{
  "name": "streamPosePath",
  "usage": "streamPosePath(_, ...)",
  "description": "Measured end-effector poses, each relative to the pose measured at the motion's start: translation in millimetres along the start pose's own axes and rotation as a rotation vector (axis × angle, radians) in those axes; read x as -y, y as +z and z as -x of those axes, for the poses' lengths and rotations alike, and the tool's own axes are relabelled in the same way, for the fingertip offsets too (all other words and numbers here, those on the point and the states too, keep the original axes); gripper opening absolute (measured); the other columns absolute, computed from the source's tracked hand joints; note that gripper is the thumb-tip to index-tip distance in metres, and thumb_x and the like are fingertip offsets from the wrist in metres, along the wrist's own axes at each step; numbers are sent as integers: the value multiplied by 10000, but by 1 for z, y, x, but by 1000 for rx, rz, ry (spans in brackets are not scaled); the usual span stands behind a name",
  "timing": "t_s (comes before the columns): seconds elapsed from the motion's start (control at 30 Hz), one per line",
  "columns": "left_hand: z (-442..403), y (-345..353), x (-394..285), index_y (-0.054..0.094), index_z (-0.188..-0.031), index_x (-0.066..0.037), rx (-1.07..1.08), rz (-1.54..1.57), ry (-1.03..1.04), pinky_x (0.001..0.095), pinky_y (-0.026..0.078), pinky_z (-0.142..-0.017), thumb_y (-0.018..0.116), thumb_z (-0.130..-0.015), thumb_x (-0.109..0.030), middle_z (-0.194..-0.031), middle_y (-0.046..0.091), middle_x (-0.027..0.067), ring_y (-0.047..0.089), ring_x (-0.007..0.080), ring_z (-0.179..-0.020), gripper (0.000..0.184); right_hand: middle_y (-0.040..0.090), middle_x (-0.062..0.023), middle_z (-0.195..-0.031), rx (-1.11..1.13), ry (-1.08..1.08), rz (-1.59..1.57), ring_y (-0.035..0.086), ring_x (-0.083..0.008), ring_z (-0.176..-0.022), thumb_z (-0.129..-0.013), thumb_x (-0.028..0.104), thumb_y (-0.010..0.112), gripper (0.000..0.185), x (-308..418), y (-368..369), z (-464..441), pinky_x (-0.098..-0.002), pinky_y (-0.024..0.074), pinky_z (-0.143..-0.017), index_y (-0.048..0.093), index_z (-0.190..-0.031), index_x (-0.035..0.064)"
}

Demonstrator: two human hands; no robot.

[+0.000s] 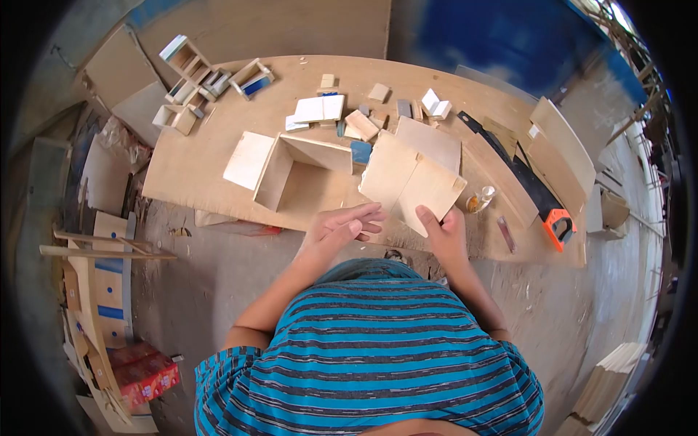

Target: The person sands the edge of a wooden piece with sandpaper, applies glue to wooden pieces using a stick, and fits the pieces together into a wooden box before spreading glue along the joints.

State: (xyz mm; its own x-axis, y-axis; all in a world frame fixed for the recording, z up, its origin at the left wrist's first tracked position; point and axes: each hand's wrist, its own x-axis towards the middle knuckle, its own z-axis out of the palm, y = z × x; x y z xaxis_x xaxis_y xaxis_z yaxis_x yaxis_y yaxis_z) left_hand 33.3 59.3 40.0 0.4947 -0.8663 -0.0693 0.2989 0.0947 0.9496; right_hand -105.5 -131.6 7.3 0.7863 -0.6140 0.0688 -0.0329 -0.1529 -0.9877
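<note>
Open tabletop (185, 171) left of the pale board (249, 159) and box (271, 176), loose blocks (362, 125) crowding the middle, handsaw (521, 179) blocking the right, bottle (480, 200) beside the held panel (413, 183).

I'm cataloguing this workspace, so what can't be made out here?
All in the head view:
Right hand: some fingertips hidden behind the pale rectangular wooden board.
Small clear container: exact contents too small to identify.
Red printed package: lettering too small, blurred.
Wearer's legs: hidden by the teal-and-dark striped fabric shirt.

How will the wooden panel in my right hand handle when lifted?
The panel looks thin and flat, so probably light and fairly stiff. The right hand holds it near one edge, so its far side may dip.
</note>
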Motion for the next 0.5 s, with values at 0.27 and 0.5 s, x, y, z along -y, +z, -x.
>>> streamPosePath(0.27,55,-80,7,614,-1196,46,-750,-298,295,328,515,-853,495,-972,-168,-1122,679,154,648,205,-1008,332,710,-60,-980,201,81,20,610,-99,-887,-909,155,669,258,-34,37,-7,-277,491,-800,678,-1073,-44)
streamPosePath(0.5,52,-156,68,473,-1366,72,-867,-330,386,337,340,-1093,472,-956,-39,-1354,551,187,505,233,-1270,425,699,-70,-1025,367,111,-41,618,-112,-938,-902,107,675,266,-79,96,-14,-270,484,-850,654,-1118,-46)
